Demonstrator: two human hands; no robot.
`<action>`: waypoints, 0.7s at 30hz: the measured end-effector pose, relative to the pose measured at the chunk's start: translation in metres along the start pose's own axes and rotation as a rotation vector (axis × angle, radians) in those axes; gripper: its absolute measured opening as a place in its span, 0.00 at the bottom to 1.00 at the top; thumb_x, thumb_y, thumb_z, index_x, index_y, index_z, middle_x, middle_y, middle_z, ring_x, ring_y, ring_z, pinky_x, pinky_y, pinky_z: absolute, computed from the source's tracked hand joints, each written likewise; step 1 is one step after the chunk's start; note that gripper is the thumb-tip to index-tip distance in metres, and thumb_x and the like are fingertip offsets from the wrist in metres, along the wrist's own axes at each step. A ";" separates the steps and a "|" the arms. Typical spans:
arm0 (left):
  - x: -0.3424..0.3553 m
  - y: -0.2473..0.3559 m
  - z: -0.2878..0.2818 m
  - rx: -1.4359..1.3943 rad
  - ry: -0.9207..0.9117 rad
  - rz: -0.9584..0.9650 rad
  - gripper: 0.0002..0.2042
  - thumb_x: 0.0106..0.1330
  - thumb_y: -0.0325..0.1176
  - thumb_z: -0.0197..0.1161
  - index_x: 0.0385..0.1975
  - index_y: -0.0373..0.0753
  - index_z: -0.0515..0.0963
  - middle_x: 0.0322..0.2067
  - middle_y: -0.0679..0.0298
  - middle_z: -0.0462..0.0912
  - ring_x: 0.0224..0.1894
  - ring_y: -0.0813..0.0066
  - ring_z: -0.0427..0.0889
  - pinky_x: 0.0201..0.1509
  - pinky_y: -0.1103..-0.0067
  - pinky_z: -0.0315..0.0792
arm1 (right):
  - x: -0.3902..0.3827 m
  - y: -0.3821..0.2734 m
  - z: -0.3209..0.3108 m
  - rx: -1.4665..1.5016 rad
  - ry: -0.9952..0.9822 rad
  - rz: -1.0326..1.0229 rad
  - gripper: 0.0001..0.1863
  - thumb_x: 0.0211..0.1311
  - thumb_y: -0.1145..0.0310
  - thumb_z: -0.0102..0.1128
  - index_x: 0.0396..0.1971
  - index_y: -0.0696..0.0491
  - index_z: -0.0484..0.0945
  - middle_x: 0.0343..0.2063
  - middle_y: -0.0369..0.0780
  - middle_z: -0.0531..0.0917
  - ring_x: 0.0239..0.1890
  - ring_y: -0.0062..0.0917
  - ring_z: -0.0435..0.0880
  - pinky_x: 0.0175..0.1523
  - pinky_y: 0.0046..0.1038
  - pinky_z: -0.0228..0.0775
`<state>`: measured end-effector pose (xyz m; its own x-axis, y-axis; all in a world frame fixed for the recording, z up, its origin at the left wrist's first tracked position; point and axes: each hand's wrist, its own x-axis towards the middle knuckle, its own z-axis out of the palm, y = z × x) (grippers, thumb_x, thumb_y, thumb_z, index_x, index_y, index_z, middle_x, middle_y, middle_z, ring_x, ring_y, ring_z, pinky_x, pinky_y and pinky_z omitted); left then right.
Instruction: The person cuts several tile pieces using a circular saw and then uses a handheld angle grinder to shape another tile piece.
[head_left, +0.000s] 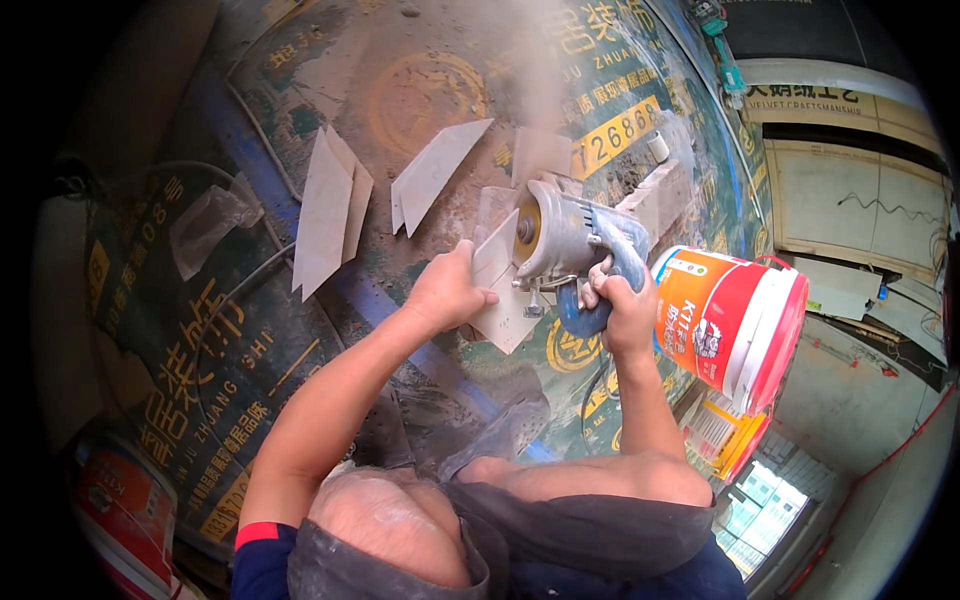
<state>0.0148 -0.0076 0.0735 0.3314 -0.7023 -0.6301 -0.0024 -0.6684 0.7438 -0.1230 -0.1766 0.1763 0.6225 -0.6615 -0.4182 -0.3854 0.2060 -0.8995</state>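
My left hand (450, 292) grips the left edge of a pale tile (505, 315) with thin lines on it, fingers bent over it. My right hand (622, 305) is wrapped round the blue handle of a handheld circular cutter (556, 232), which has a grey metal guard and a yellow centre. The cutter rests over the tile, hiding part of it. Pale dust rises behind the cutter. Two groups of angled tile pieces (320, 215) (435, 170) lie left of and beyond my hands. Further pale offcuts (540, 150) lie under and behind the cutter.
Red buckets stand at right (730, 320) and lower left (120, 510), with a yellow one (725, 430) beside the right one. A hose (245, 285) crosses the printed floor covering (240, 400). A small white cylinder (657, 147) and teal tool (730, 75) lie farther off.
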 end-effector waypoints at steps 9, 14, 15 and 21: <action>0.000 0.000 0.001 -0.016 0.007 0.024 0.26 0.54 0.38 0.76 0.45 0.28 0.71 0.43 0.38 0.83 0.51 0.42 0.81 0.56 0.59 0.74 | -0.006 0.006 -0.004 0.027 0.011 0.019 0.07 0.55 0.77 0.50 0.36 0.58 0.69 0.25 0.38 0.74 0.22 0.22 0.72 0.32 0.30 0.73; 0.004 -0.005 0.003 -0.005 -0.002 0.070 0.26 0.55 0.38 0.75 0.46 0.28 0.71 0.43 0.37 0.82 0.51 0.42 0.81 0.56 0.60 0.75 | -0.013 0.013 -0.004 0.097 -0.002 0.006 0.09 0.56 0.76 0.54 0.36 0.59 0.70 0.24 0.38 0.75 0.22 0.21 0.74 0.31 0.28 0.72; 0.005 -0.007 0.003 -0.001 -0.014 0.076 0.27 0.55 0.38 0.75 0.47 0.28 0.71 0.43 0.37 0.82 0.51 0.42 0.81 0.55 0.60 0.75 | -0.014 0.012 -0.003 0.118 0.008 0.017 0.09 0.56 0.76 0.54 0.37 0.59 0.70 0.24 0.38 0.75 0.22 0.21 0.74 0.31 0.28 0.72; -0.004 -0.041 -0.011 -0.089 0.086 0.110 0.25 0.68 0.45 0.64 0.50 0.27 0.72 0.45 0.42 0.84 0.48 0.49 0.84 0.54 0.66 0.75 | -0.035 -0.009 -0.006 0.324 0.104 0.063 0.11 0.55 0.77 0.55 0.39 0.58 0.70 0.25 0.38 0.74 0.22 0.23 0.72 0.31 0.30 0.71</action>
<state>0.0242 0.0249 0.0482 0.4130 -0.7441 -0.5251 0.0388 -0.5617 0.8264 -0.1456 -0.1595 0.2004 0.5250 -0.7072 -0.4737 -0.1735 0.4559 -0.8730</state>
